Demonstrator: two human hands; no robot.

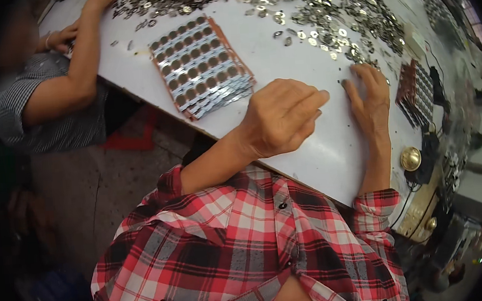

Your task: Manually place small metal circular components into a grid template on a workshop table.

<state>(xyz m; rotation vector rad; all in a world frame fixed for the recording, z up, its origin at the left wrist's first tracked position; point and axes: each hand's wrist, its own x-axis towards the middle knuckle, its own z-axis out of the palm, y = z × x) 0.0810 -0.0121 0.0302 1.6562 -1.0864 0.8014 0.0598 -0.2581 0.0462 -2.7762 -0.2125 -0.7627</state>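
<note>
My left hand [285, 117] is held over the white table [306, 170], beside a stack of sheets [202, 68] bearing rows of round dark discs. Its fingers are curled together, and whatever they may hold is hidden. Farther right, my right hand [372, 102] reaches to the near edge of a spread of small shiny metal pieces [350, 26], oval with a hole in many of them. Thumb and fingers there are apart, with no piece visible between them. A few tiny dark bits lie near the thumb.
Another person's arm [82, 70] rests at the table's far left corner. Beyond my right hand stands a second stack of disc sheets [416, 92]. A round brass-coloured object [410, 158] and dark cables sit along the right edge. A red stool [131, 137] is on the floor at left.
</note>
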